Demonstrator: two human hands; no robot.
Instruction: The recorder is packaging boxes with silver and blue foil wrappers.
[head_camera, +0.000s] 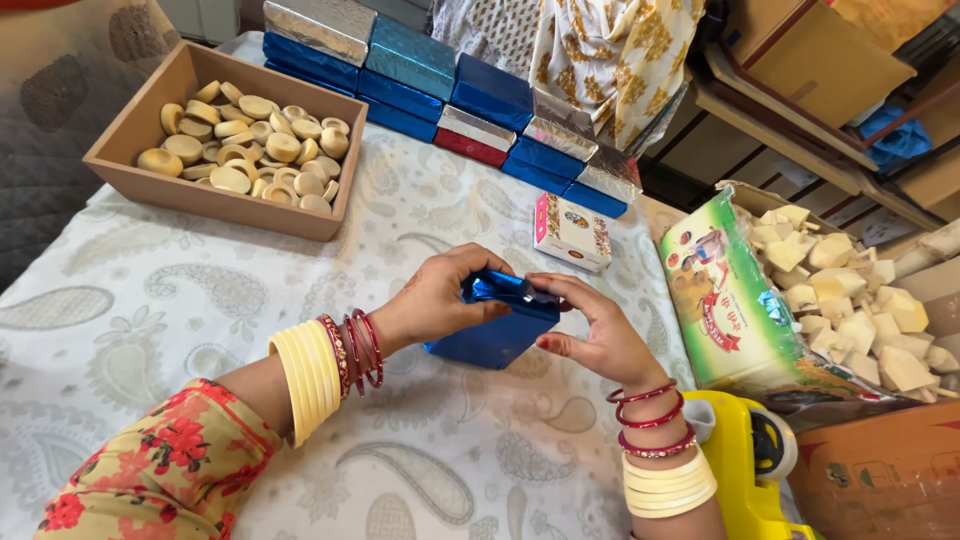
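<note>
- A wooden tray (130, 125) sits near the far left corner of the tabletop (130, 300), heaped with round tan discs (250, 145)
- The tabletop wears a pale cloth with a grey paisley print
- Along the far edge, right of the tray, runs a stack of foil-wrapped blocks (420, 70), mostly blue, a few silver and one red
- The left hand (435, 295) comes in from the near left edge, its wrist ringed by yellow and red bangles (325, 365); its fingers curl over the left end of a blue foil packet (495, 325)
- That blue foil packet lies around the middle of the tabletop, tilted, held between both hands just above the cloth
- The right hand (595, 335) grips the packet's right end, thumb and fingertips pinching the foil at the top; both hands are closed on the packet
- A small printed carton (572, 232) stands beyond the hands, toward the right edge
- Off the right edge, an opened green bag (730, 300) holds pale cream chunks (860, 320)
- A yellow plastic thing (745, 470) sits at the near right corner, beside the right wrist
</note>
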